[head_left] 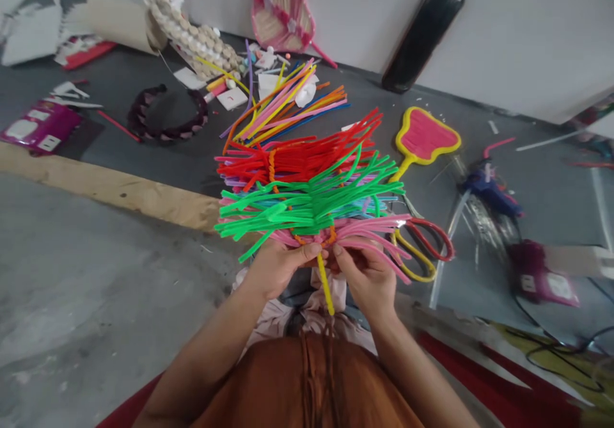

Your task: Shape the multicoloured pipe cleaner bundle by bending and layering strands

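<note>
My left hand (283, 265) and my right hand (367, 268) pinch the near edge of a pipe cleaner piece (311, 201), close together at its middle. Rows of green, red, pink, purple and light blue pipe cleaners run crosswise in it, and orange twisted strands (272, 166) pass through the rows. Between my thumbs a yellow pipe cleaner (325, 284) sticks out toward my body. Pink pipe cleaners (378, 229) spread out past my right fingers. The piece hangs over the table's near edge, and its underside is hidden.
Loose pipe cleaners (288, 105) lie behind the piece. Scissors (426, 242) and a pink-and-yellow paddle shape (426, 137) are at right. A dark phone (425, 38) leans against the wall beside a pink leaf-shaped fan (283, 12). A braided headband (167, 114) and purple packet (43, 124) lie left.
</note>
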`<state>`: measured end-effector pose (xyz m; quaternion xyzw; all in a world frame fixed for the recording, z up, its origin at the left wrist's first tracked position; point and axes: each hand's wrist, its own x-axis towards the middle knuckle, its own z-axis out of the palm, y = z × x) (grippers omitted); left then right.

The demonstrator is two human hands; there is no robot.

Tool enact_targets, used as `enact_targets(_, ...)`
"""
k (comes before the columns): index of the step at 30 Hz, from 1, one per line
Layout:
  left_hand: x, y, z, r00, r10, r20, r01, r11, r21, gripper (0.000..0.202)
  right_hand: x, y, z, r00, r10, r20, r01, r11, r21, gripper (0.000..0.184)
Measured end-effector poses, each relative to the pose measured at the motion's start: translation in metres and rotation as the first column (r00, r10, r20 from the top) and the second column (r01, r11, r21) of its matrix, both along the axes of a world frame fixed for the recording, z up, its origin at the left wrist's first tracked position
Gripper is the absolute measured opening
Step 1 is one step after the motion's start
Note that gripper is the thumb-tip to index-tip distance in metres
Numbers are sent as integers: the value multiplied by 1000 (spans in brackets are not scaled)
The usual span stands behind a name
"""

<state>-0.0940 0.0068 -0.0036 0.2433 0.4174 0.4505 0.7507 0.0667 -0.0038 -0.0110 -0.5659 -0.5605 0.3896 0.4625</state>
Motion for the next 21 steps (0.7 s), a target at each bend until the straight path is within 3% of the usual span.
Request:
enact_targets(2, -2, 1, 0, 999, 13, 50, -11, 999, -40, 37, 2, -1, 1, 985, -23, 173, -4, 988, 155, 8)
enact_targets(5, -3, 2, 3, 997, 3, 77, 2, 998, -68, 38, 2, 1, 5, 966, -17, 259, -41, 976, 215, 9)
enact_targets(11, 3, 2, 7, 1000, -2, -18, 4, 992, 130, 41, 2, 6, 5, 991, 60, 123, -57, 998, -30, 16)
enact_targets(15, 5, 2, 5, 996, -24, -88, 36, 988, 147, 32, 4, 11, 11, 993, 71, 89, -61, 993, -105, 19)
enact_targets(17, 5, 3, 5, 987, -50, -155, 70, 989, 129, 28, 5, 12, 16, 981, 89, 170, -81, 995, -56, 17)
enact_targets(21, 2, 2, 2, 916, -41, -399, 100, 987, 128, 21, 7, 12, 23, 906, 96, 413, -188, 964, 188, 16)
